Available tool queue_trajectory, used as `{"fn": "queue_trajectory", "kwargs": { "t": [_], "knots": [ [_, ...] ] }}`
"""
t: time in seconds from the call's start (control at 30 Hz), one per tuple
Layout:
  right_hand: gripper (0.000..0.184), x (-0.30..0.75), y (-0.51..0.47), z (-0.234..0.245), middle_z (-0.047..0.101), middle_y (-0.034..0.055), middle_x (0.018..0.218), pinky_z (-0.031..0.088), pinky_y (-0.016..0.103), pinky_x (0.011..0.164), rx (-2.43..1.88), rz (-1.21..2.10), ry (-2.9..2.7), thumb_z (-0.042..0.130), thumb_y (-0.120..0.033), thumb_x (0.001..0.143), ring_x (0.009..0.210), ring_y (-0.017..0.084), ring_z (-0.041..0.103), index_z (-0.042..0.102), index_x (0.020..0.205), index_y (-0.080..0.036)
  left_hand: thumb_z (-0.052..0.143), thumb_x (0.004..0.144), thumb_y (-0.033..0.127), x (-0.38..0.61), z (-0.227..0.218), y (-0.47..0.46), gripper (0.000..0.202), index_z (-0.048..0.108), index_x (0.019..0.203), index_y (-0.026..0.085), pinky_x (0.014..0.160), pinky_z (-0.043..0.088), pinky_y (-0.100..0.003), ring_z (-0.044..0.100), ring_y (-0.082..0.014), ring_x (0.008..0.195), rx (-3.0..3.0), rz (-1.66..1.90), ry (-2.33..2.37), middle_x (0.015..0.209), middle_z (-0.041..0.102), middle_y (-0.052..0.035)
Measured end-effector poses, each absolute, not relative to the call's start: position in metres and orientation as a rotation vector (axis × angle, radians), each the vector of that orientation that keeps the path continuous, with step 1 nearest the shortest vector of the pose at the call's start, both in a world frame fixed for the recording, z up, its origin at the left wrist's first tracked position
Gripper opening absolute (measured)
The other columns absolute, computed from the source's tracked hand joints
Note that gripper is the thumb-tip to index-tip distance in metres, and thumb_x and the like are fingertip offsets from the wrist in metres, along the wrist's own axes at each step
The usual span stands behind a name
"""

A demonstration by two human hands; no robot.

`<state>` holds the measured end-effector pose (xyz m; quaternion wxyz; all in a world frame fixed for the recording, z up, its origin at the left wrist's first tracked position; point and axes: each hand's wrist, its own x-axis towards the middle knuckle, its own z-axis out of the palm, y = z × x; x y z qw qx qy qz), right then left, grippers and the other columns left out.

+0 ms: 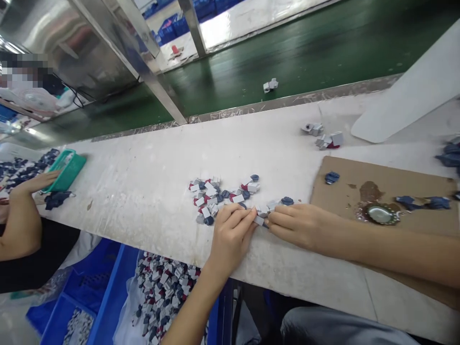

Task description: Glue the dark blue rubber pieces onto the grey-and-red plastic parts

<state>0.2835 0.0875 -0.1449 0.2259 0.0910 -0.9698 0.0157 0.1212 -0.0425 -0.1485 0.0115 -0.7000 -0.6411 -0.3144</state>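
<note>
My left hand (230,232) and my right hand (300,224) meet over the white table (151,191). Between their fingertips, both pinch a small grey and white plastic piece (259,220); its far end is hidden by the right fingers. Just beyond the hands lie more loose grey, blue and dark red pieces, including a dark blue one (287,201). To the left of my left hand is a loose pile of similar pieces (208,194).
A cardboard sheet (338,191) at right bears a metal cap (381,214) in a brown, wet-looking stain. Behind runs a green conveyor belt (233,79). A blue bin (122,278) of pieces stands below the edge. At left, a co-worker's hand (39,182) reaches a green basket (74,171).
</note>
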Motion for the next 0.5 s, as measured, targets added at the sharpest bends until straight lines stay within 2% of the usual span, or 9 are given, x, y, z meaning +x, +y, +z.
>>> {"fn": "queue_trajectory", "kwargs": {
  "t": [0.17,0.3,0.43,0.5],
  "knots": [
    [0.025,0.286,0.078,-0.148,0.06,0.0063,0.076,0.044,0.027,0.056,0.153,0.113,-2.625,0.039,0.0,0.088,0.068,0.015,0.054,0.061,0.083,-0.009,0.059,0.082,0.007,0.122,-0.15,-0.04,0.026,0.063,0.107,0.013,0.085,0.051,-0.035,0.055,-0.0198,0.094,-2.189,-1.022,-2.006,0.093,0.07,-0.0064],
    [0.026,0.271,0.069,-0.141,0.058,0.0051,0.069,0.043,0.028,0.052,0.035,0.035,-2.569,0.038,-0.003,0.088,0.061,0.016,0.053,0.061,0.08,-0.01,0.055,0.083,0.006,0.125,-0.146,-0.047,0.03,0.061,0.111,0.013,0.09,0.05,-0.038,0.055,-0.021,0.098,-2.163,-0.857,-2.044,0.096,0.069,-0.0071],
    [0.032,0.274,0.069,-0.131,0.062,0.0065,0.076,0.043,0.031,0.052,-0.112,-0.155,-2.553,0.032,-0.006,0.089,0.061,0.018,0.055,0.06,0.106,-0.009,0.056,0.076,0.009,0.113,-0.137,-0.053,0.047,0.054,0.123,0.011,0.099,0.044,-0.045,0.046,-0.0282,0.12,-2.145,-0.612,-2.007,0.12,0.06,-0.0144],
    [0.036,0.302,0.071,-0.133,0.063,0.0062,0.083,0.045,0.03,0.056,-0.224,-0.179,-2.54,0.028,-0.013,0.094,0.067,0.017,0.058,0.056,0.116,-0.014,0.055,0.075,0.013,0.098,-0.126,-0.032,0.05,0.052,0.124,0.011,0.103,0.039,-0.047,0.042,-0.0297,0.125,-2.175,-0.61,-1.845,0.123,0.057,-0.0162]
  ]
}}
